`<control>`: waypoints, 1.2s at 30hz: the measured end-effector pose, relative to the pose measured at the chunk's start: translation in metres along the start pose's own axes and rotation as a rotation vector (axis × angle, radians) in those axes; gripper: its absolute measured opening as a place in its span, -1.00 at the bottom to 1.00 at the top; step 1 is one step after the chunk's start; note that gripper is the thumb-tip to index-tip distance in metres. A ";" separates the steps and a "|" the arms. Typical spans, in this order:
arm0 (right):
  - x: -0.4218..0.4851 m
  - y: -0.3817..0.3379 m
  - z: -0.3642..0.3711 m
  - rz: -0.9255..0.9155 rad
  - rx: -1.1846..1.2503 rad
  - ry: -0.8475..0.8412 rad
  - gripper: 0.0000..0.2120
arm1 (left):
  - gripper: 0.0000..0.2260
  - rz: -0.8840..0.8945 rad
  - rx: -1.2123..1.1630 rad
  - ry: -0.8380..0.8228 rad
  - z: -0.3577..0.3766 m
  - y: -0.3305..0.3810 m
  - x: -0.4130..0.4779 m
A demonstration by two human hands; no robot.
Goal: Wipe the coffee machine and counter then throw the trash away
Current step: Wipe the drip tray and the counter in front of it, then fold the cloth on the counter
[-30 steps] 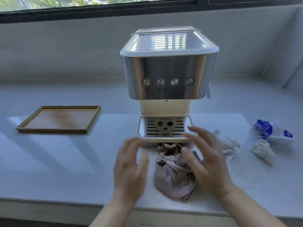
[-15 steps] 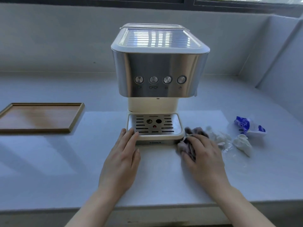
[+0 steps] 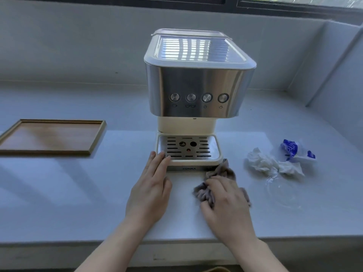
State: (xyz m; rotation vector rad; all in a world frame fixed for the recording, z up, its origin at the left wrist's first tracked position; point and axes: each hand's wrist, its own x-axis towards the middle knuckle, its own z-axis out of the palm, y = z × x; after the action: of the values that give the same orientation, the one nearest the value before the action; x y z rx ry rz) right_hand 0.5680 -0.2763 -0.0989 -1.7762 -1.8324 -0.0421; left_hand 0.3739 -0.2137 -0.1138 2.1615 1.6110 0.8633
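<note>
The coffee machine (image 3: 198, 91) stands upright near the middle of the table (image 3: 59, 193), its drip tray (image 3: 188, 150) facing the viewer. The left hand (image 3: 151, 191) lies flat and open on the table, fingertips resting on the front left corner of the drip tray, apparently steadying the machine. The right hand (image 3: 227, 203) is closed down over a bunched grey-brown cloth (image 3: 214, 181), pressing it to the table just in front of the tray's right corner; the cloth's far end touches the machine's base. To the right, well apart from the machine, lies the trash: crumpled white tissues (image 3: 263, 161), a blue-and-white wrapper (image 3: 296, 152), and what appears to be a clear plastic lid (image 3: 280, 191) nearest the front edge. An empty wooden tray (image 3: 51, 138) sits to the left.

Judged stage: wiping is in hand, at the table in front of the machine. Whether the machine's steel front and top have been wiped cannot be told from their appearance. The trash remains on the table, so disposal is wholly left; no bin is in view.
</note>
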 end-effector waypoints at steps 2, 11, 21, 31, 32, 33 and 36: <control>0.001 -0.020 0.007 -0.031 0.079 -0.057 -0.79 | -0.51 -0.022 -0.032 -0.014 0.000 -0.001 0.001; 0.024 -0.072 0.002 -0.129 0.650 -0.389 -0.66 | -0.63 -0.209 -0.551 0.023 -0.057 0.002 -0.023; 0.016 -0.034 -0.030 -0.139 -0.106 -0.756 0.02 | -0.17 -0.022 0.030 -0.432 -0.075 0.008 -0.039; 0.039 -0.061 -0.041 -0.139 -0.083 -0.813 -0.73 | -0.56 -0.165 0.067 -0.466 -0.057 0.032 -0.029; 0.041 -0.063 -0.042 -0.126 -0.096 -0.811 -0.78 | -0.65 -0.182 0.072 -0.474 -0.058 0.034 -0.028; 0.041 -0.065 -0.043 -0.116 -0.110 -0.807 -0.80 | -0.72 -0.187 0.076 -0.469 -0.060 0.036 -0.028; 0.041 -0.069 -0.047 -0.096 -0.119 -0.817 -0.80 | -0.83 -0.187 0.063 -0.429 -0.069 0.037 -0.031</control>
State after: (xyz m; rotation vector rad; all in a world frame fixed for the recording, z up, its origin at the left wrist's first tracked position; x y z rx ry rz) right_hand 0.5240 -0.2659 -0.0174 -1.9434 -2.5052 0.6365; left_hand 0.3528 -0.2616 -0.0482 2.0176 1.5943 0.2715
